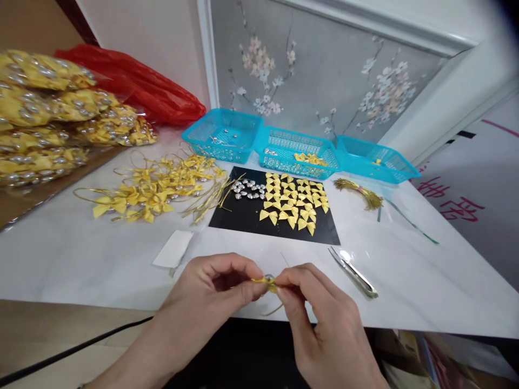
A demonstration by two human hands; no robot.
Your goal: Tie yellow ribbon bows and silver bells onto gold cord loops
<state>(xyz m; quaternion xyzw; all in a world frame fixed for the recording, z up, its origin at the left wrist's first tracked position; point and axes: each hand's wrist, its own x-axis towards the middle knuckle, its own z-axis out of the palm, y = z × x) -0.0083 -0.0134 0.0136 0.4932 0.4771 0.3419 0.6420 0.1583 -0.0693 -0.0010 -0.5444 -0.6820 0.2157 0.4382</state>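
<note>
Between my fingertips, near the table's front edge, is a small yellow ribbon bow (271,283) with something silvery at its middle. My left hand (221,292) pinches its left side, and my right hand (324,308) pinches the right side. A thin gold cord (272,312) hangs just below. Beyond my hands lies a black mat (243,224) bearing rows of yellow bows (288,202) and a cluster of silver beads (248,189). Metal tweezers (354,273) rest on the table to the right of my right hand.
Three blue baskets (300,141) line the back of the white table (405,270). A heap of corded bows (154,186) lies at left, near bagged bows (48,119) and a red plastic bag (138,81). A gold cord bundle (359,192) and white card (173,248) lie near the mat.
</note>
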